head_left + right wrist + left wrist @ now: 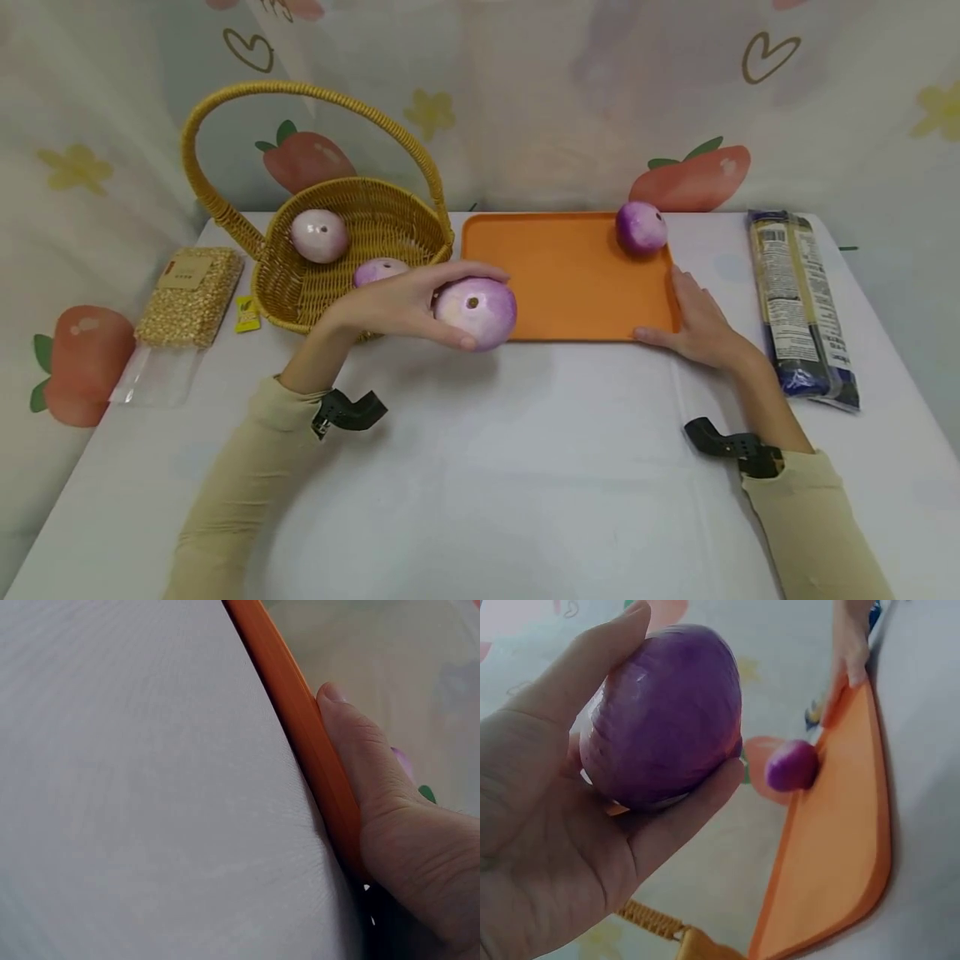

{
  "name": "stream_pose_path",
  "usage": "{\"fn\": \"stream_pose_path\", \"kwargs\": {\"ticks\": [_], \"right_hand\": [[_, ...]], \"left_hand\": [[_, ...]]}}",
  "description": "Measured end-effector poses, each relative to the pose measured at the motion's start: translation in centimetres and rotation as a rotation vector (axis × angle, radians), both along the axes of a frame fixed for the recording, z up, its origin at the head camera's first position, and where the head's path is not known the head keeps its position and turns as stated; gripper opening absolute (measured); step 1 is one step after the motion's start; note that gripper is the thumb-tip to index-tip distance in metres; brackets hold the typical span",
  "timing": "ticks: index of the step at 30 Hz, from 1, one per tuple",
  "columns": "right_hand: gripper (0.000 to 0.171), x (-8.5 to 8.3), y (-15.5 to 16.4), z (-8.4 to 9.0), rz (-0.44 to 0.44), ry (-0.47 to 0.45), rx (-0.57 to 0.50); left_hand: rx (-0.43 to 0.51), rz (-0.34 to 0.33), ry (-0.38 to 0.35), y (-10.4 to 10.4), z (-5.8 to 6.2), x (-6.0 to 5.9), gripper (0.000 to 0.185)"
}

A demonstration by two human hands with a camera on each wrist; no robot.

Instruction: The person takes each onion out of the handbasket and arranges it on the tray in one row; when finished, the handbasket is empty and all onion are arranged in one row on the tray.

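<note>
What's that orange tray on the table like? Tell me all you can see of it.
The orange tray is a flat rectangle with rounded corners and a low raised rim, seemingly matte plastic. It lies flat on the white table, beside the wicker basket. One purple onion sits in its far right corner. The right hand rests against its near right corner, thumb along the rim. The left hand holds another onion over its near left edge.

Even, soft, bright light; faint shadows under the arms. Head view slightly hazy, edges bowed. Wrist views blurred at close range.
</note>
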State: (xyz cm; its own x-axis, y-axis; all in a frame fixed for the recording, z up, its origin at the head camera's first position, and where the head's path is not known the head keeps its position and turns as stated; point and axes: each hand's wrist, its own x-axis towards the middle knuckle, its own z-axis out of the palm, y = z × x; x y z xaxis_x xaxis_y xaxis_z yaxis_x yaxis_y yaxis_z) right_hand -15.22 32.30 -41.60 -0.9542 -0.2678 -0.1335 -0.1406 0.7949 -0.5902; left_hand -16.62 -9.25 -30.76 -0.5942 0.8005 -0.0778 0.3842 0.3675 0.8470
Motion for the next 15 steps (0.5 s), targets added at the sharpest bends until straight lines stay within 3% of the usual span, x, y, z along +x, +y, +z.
{"fn": "stream_pose_path", "kwargs": {"ticks": [10,15], "right_hand": [[0.112,0.2,0.0,-0.2,0.001,-0.004,-0.025],[0.112,0.1,0.0,-0.1,0.000,-0.004,-0.022]], "left_hand": [[0.022,-0.031,0.039,3.7,-1.3,-1.6,0.070],[0.063,0.034,0.051,5.6,-2.0,-2.4,0.071]]}}
